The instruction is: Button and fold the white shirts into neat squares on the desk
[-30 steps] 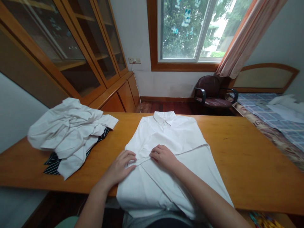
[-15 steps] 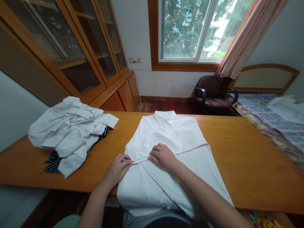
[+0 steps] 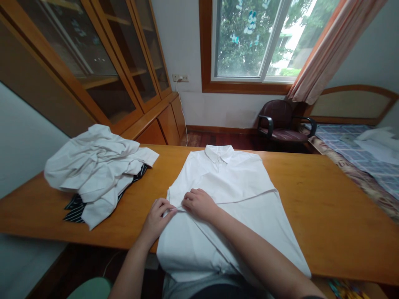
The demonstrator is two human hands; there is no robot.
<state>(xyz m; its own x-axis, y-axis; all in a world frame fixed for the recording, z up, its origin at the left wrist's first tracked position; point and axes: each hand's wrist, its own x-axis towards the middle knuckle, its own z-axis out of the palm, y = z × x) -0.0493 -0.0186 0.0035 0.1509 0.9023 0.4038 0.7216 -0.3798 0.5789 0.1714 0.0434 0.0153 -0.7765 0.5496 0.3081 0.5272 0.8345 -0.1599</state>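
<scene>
A white collared shirt [image 3: 246, 220] lies front up on the table, collar at the far side, its lower part hanging over the near edge. A sleeve is folded across its body. At the shirt's left side, my left hand [image 3: 158, 218] pinches the edge of the sleeve fold between thumb and fingers. Close beside it, my right hand [image 3: 199, 204] rests on the shirt with its fingers curled together on the same fold. The right fingertips are partly hidden, with cloth under them.
On the wooden table [image 3: 336, 216], a crumpled pile of white clothes [image 3: 99, 162] lies at the left over a dark striped cloth [image 3: 75, 209]. Beyond stand a glass-door cabinet [image 3: 149, 99], an office chair [image 3: 277, 120] and a bed [image 3: 368, 145]. A green stool [image 3: 90, 289] is below left.
My right hand has slid left along the sleeve fold, closer to my left hand. My left hand stays at the shirt's left edge, its pinch slightly shifted. The view has turned a little left.
</scene>
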